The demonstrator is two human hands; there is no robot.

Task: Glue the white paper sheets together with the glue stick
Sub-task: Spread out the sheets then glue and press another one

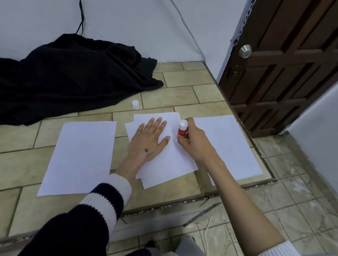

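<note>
A person kneeling on a tiled floor (10, 150) presses the left hand (149, 138) flat, fingers straight and spread, on a loose stack of white paper sheets (169, 164) near the centre of the view. The right hand (192, 141), just at 3 o'clock of the left, has its grip wrapped round a red glue stick (182, 129), which stands roughly upright with its white end uppermost at the stack's right edge; whether it touches the paper cannot be told. A small white cap (135, 104) stands on the tiles at 11 o'clock of the stack, apart from it. A single sheet (82, 157) lies at 9 o'clock of the stack and another sheet (232, 144) at 3 o'clock, partly under the right forearm. A crumpled black cloth (62, 79) lies against the wall at 10 o'clock; a dark wooden door (297, 58) with a metal knob (245, 50) stands at 1 o'clock.
</note>
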